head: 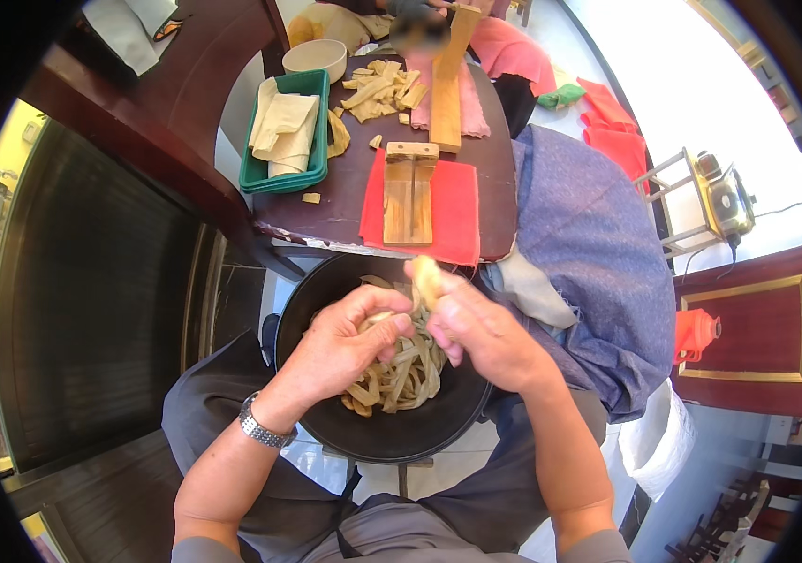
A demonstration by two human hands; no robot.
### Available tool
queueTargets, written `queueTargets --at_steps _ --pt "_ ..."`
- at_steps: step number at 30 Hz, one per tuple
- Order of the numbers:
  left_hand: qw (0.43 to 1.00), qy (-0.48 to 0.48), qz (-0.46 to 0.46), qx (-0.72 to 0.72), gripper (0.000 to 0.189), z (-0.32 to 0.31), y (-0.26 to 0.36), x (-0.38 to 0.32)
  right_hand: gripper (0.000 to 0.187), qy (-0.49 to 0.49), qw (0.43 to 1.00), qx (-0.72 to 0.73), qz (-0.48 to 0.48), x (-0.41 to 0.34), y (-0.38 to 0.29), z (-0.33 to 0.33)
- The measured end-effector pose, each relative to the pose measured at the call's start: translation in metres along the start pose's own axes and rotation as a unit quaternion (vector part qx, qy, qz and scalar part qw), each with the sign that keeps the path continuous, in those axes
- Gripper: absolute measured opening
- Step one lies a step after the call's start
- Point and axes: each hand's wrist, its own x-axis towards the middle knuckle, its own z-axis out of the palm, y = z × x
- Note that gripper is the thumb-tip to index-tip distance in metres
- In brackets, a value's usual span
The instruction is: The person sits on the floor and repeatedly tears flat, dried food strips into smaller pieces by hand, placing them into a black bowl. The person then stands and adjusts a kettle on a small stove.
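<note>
Both hands are raised over a round black pan point(387, 447), which holds a heap of pale, flat, ribbon-like strips point(401, 383). My left hand point(348, 341) wears a metal-band watch on its wrist, and its curled thumb and fingers grip a pale strip. Close beside it, my right hand point(478, 324) is closed on a yellowish piece point(428, 281) that sticks up from the fingers. Beyond the pan, a wooden slotted block point(408, 204) with a crosspiece lies on a red cloth point(456, 211) at the near edge of a dark table point(345, 211).
Stacked green plastic baskets point(250, 176) hold folded pale sheets point(288, 127). Near them are a beige bowl point(315, 60), a pile of yellowish pieces point(383, 88) and a wooden board point(447, 105). Another person point(513, 53) sits across the table. Blue cloth point(584, 260) hangs at the right.
</note>
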Motion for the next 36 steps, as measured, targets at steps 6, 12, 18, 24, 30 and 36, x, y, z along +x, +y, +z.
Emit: queueTargets --at_steps 6,12,18,24,30,36 --pt "0.991 -0.065 -0.039 -0.108 0.029 0.005 -0.002 0.006 0.051 0.058 0.882 -0.437 -0.167 0.007 0.019 0.006" --pt "0.993 -0.007 -0.023 -0.118 0.027 0.006 -0.001 0.009 0.059 0.160 0.864 -0.415 -0.236 0.008 0.017 0.019" --pt "0.988 -0.105 -0.066 -0.095 0.022 -0.007 0.014 0.001 0.056 0.095 0.989 -0.104 -0.049 0.009 0.026 0.024" --pt "0.963 -0.134 -0.023 -0.234 0.029 -0.009 0.015 -0.007 0.028 0.171 0.980 -0.095 -0.038 0.014 0.035 0.026" --pt "0.981 -0.125 -0.044 -0.143 0.020 -0.024 0.001 0.001 0.031 0.133 0.972 -0.194 -0.023 0.012 0.032 0.030" --pt "0.984 -0.076 -0.053 -0.155 0.018 -0.024 0.003 0.000 0.035 0.064 0.970 -0.210 -0.100 0.005 0.031 0.023"
